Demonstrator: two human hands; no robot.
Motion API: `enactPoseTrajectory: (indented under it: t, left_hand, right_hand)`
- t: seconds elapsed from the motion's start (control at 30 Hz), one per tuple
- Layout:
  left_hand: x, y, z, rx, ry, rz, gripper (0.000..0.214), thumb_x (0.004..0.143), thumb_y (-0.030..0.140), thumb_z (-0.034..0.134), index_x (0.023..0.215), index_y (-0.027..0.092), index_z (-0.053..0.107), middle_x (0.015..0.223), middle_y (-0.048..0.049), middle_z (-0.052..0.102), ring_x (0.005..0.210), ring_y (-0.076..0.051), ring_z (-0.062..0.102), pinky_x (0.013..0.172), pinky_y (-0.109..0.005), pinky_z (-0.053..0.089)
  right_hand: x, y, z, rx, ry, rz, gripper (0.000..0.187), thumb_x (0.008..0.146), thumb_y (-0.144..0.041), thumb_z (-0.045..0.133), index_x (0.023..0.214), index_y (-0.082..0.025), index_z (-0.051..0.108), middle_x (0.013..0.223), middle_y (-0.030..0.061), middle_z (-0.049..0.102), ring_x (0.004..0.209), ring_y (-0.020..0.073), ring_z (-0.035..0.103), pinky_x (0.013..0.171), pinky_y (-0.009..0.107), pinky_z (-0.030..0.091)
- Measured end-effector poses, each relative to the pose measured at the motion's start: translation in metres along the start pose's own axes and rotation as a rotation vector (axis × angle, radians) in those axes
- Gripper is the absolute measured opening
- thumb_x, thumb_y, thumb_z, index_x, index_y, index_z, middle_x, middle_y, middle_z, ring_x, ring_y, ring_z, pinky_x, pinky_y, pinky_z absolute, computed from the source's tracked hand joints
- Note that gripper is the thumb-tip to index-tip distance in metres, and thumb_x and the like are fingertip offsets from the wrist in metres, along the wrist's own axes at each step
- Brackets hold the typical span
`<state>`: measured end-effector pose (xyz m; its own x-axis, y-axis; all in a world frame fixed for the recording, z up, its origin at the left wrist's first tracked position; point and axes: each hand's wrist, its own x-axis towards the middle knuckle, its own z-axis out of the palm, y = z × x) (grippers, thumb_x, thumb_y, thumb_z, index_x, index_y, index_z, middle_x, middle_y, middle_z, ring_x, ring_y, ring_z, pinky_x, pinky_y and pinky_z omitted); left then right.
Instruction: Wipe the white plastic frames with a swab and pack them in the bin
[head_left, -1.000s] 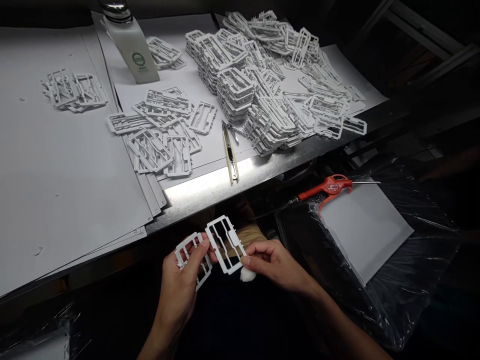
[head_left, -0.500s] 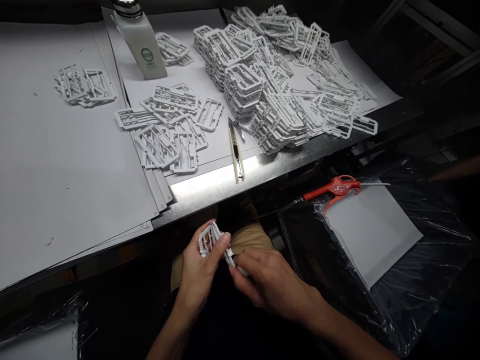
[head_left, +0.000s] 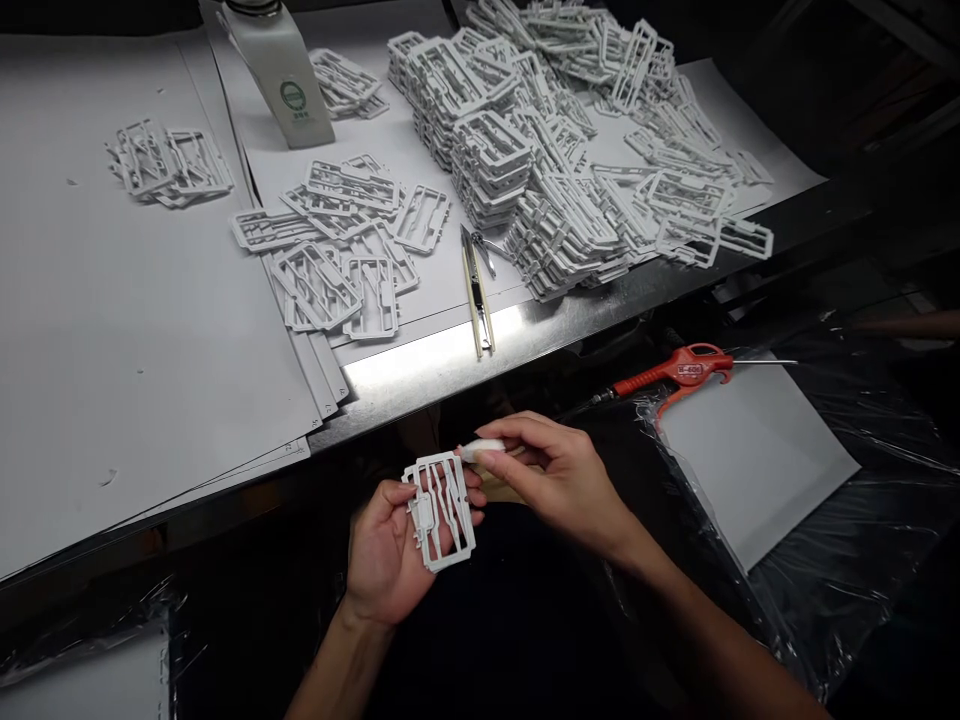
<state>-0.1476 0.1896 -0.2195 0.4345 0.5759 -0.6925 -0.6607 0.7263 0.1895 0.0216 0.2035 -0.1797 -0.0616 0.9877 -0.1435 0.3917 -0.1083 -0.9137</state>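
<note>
My left hand (head_left: 386, 550) holds a white plastic frame (head_left: 451, 500) with slender bars inside it. The frame lies over the palm, its openwork face turned up, my thumb at its left edge and fingertips showing past its right edge. A second frame may lie beneath; I cannot tell. Between thumb and fingers, my right hand (head_left: 562, 475) pinches a small white wad (head_left: 484, 449), perhaps folded cloth, at the frame's upper right corner. Whether the wad touches the frame is unclear. Both hands are in front of the table's metal edge (head_left: 390, 385).
Similar frames stand in a tall stack (head_left: 491, 165) and lie in a loose pile (head_left: 341, 240) on white sheets. A pair of tweezers (head_left: 478, 290) rests near the edge. A pale bottle (head_left: 289, 85) stands behind. To the right, a red air gun (head_left: 686, 368) lies on plastic-wrapped sheets (head_left: 772, 460).
The frame has turned from edge-on to face up in my left hand. My right hand has risen and turned, bringing the white wad into view. The whole view has shifted slightly.
</note>
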Motion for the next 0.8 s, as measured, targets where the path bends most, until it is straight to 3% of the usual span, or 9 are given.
enactPoseTrajectory:
  t: [0.1, 0.2, 0.3, 0.47, 0.63, 0.8]
  left_hand:
    - [-0.001, -0.002, 0.003, -0.018, 0.099, 0.034, 0.030, 0.079, 0.014, 0.041, 0.072, 0.009, 0.069, 0.062, -0.0065, 0.065, 0.062, -0.021, 0.064, 0.074, -0.038, 0.053]
    - [-0.002, -0.002, 0.005, -0.007, 0.158, 0.045, 0.029, 0.079, 0.012, 0.042, 0.064, 0.011, 0.067, 0.055, -0.0048, 0.061, 0.069, -0.023, 0.065, 0.077, -0.038, 0.052]
    - [-0.003, -0.001, 0.005, 0.024, 0.167, 0.012, 0.029, 0.080, 0.013, 0.041, 0.076, 0.008, 0.069, 0.069, -0.0092, 0.067, 0.079, -0.027, 0.065, 0.080, -0.042, 0.051]
    - [0.000, 0.004, 0.001, -0.021, 0.050, -0.034, 0.036, 0.081, 0.017, 0.038, 0.100, 0.003, 0.066, 0.096, -0.0167, 0.068, 0.096, -0.032, 0.061, 0.085, -0.049, 0.048]
    - [0.002, 0.005, 0.001, -0.063, 0.080, -0.028, 0.033, 0.080, 0.015, 0.040, 0.097, 0.004, 0.067, 0.097, -0.0155, 0.069, 0.100, -0.033, 0.060, 0.089, -0.051, 0.046]
    - [0.004, 0.005, 0.004, -0.091, 0.131, -0.006, 0.032, 0.079, 0.014, 0.041, 0.092, 0.006, 0.068, 0.096, -0.0151, 0.069, 0.099, -0.033, 0.060, 0.089, -0.051, 0.046]
  right_hand:
    - [0.008, -0.005, 0.017, -0.093, -0.086, -0.174, 0.016, 0.086, -0.022, 0.056, 0.099, -0.017, 0.065, 0.095, 0.0041, 0.064, 0.082, 0.0127, 0.061, 0.071, 0.020, 0.050]
    - [0.012, -0.003, 0.021, -0.239, -0.201, -0.271, 0.016, 0.088, -0.021, 0.052, 0.098, -0.015, 0.064, 0.093, 0.0051, 0.063, 0.081, 0.0137, 0.060, 0.074, 0.023, 0.049]
    - [0.011, 0.004, 0.009, -0.366, -0.208, -0.208, 0.015, 0.088, -0.021, 0.051, 0.096, -0.016, 0.063, 0.092, 0.0043, 0.062, 0.078, 0.0131, 0.059, 0.070, 0.023, 0.048]
    - [0.007, 0.007, -0.012, -0.350, -0.122, -0.125, 0.010, 0.086, -0.019, 0.055, 0.091, -0.017, 0.063, 0.089, 0.0019, 0.062, 0.076, 0.0110, 0.059, 0.067, 0.021, 0.046]
    - [0.008, 0.007, -0.001, -0.297, -0.111, -0.121, 0.014, 0.089, -0.023, 0.052, 0.096, -0.017, 0.063, 0.092, 0.0032, 0.063, 0.078, 0.0121, 0.060, 0.069, 0.022, 0.047]
    - [0.004, 0.009, 0.009, -0.328, -0.219, -0.175, 0.018, 0.090, -0.022, 0.049, 0.101, -0.016, 0.062, 0.095, 0.0055, 0.061, 0.082, 0.0134, 0.059, 0.074, 0.023, 0.047]
